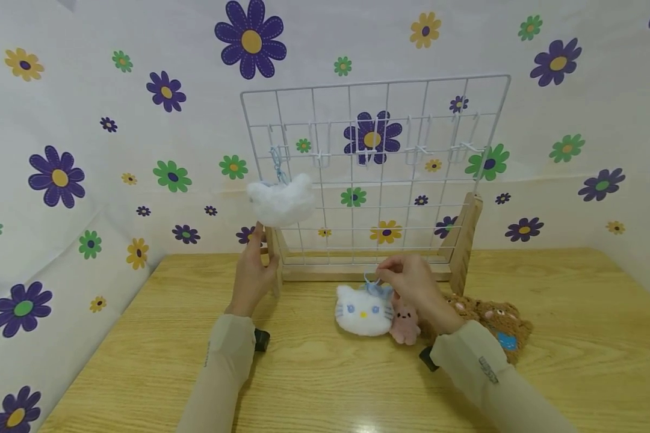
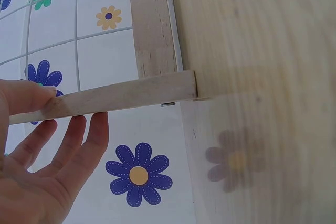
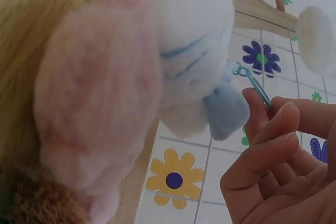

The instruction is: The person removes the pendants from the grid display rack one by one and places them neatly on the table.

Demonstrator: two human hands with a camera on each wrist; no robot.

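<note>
My right hand pinches the light blue ring of a white cat-face plush with blue eyes, a yellow nose and a blue bow. The plush is at the table in front of the rack, facing me. A small pink plush is right beside it, large and near in the right wrist view. My left hand holds the rack's left wooden post between thumb and fingers. Just above that hand, a white fluffy plush hangs by a blue strap from a hook on the white wire grid rack.
Brown fluffy bear plushes, one with a blue patch, lie to the right, partly behind my right forearm. Several white hooks line the grid's upper part. The right wooden post stands on the wooden table. A flower-print cloth hangs behind.
</note>
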